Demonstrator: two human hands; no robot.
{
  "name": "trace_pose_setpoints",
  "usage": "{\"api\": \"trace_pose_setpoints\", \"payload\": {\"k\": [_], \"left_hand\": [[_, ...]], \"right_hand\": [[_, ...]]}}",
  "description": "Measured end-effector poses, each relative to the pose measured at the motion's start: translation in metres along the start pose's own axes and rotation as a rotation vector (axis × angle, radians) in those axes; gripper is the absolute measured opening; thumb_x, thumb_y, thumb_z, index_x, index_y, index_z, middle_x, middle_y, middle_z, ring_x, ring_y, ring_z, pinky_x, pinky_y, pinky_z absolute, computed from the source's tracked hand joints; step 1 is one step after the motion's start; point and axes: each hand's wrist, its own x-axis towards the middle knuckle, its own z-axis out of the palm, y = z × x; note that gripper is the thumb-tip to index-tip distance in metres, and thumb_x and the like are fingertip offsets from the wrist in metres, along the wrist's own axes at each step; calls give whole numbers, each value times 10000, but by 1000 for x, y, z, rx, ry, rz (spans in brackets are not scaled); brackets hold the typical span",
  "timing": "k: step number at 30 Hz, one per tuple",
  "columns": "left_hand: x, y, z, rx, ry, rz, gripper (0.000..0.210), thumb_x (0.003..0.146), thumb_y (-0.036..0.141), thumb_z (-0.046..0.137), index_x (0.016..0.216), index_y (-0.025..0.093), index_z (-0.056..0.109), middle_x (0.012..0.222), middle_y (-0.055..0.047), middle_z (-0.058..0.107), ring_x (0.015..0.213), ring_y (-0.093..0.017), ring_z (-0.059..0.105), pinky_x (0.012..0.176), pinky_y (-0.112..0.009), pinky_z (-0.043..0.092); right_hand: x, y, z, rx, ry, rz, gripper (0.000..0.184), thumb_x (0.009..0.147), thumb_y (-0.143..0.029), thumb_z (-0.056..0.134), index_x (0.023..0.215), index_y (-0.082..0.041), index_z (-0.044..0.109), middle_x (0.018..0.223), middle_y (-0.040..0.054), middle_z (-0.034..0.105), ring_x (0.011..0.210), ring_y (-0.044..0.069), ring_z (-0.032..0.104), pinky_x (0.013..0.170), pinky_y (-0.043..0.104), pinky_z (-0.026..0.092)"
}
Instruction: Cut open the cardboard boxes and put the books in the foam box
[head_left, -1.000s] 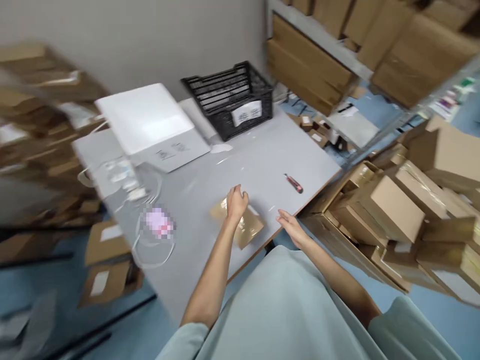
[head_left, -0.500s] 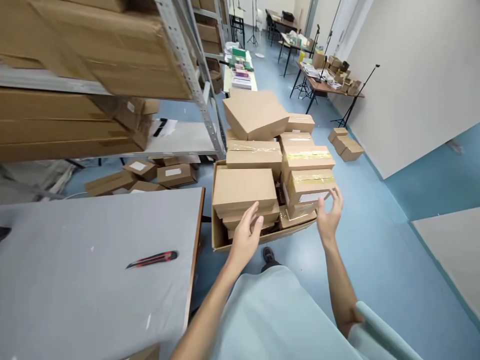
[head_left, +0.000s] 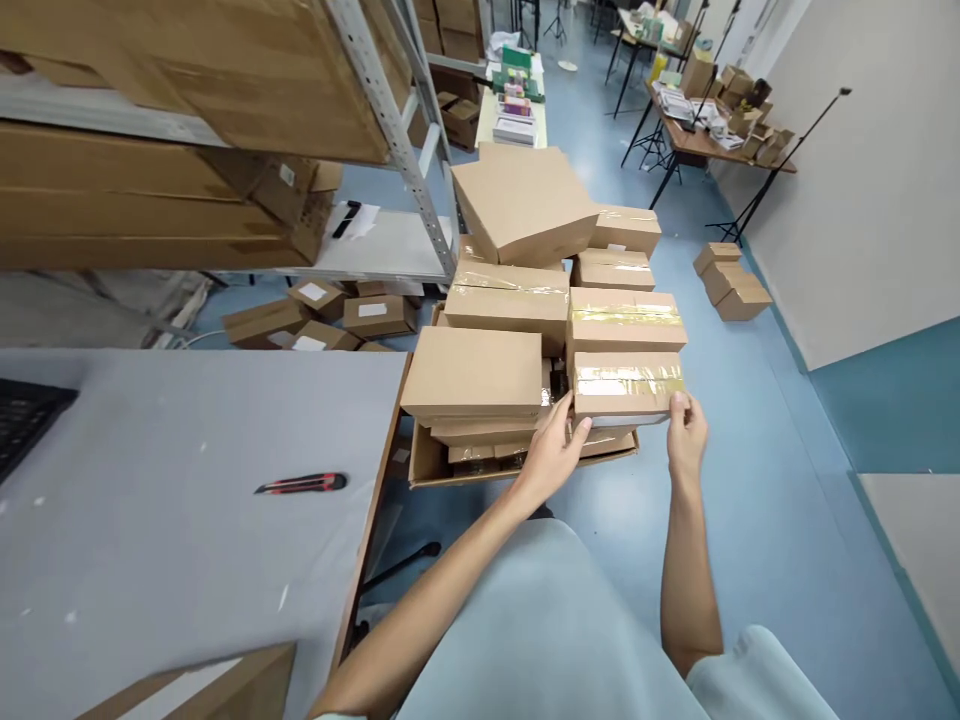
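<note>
Between my two hands is a taped cardboard box (head_left: 628,388), the nearest one in the right-hand row of the pile. Its top carries a shiny strip of tape, and part of a white label shows on its front. My left hand (head_left: 556,448) grips its left front corner, thumb in front. At the right front corner, my right hand (head_left: 686,435) pinches the box with bent fingers. Left of it lies a plain cardboard box (head_left: 476,370) on top of others. The pile stands in a large open carton (head_left: 427,462), whose front rim shows below.
To the left is a grey table (head_left: 187,570) with a box cutter (head_left: 301,484), a black keyboard-like object (head_left: 30,415) and a labelled box (head_left: 202,690). Metal shelving (head_left: 412,150) with large cartons rises behind it. Small boxes (head_left: 733,282) sit on the floor at right.
Both hands have closed in on the taped box, which now sits nearer and seems slightly raised and tipped. Before, they hovered apart with open fingers. The view has shifted a little.
</note>
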Motion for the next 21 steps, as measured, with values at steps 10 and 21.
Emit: {"api": "trace_pose_setpoints", "payload": {"k": [10,21], "left_hand": [[-173,37,-176,76,523,-89,545,1123,564,519,1613,338,595,1543,-98,670,1421,-309,654,1236,-469,527],[-412,-123,-410,363,893,-532,509,1097,302,421,1534,183,652,1424,-144,684,1361,-277,633,1212,-404,489]], "right_hand": [[-153,-108,16,-48,-643,-115,585,997,-591,756,1502,-305,681,1465,141,734,1281,328,732,1020,486,634],[-442,-88,289,160,-1576,42,761,861,-632,851,1492,-249,667,1562,169,685,1349,352,714,1207,563,544]]}}
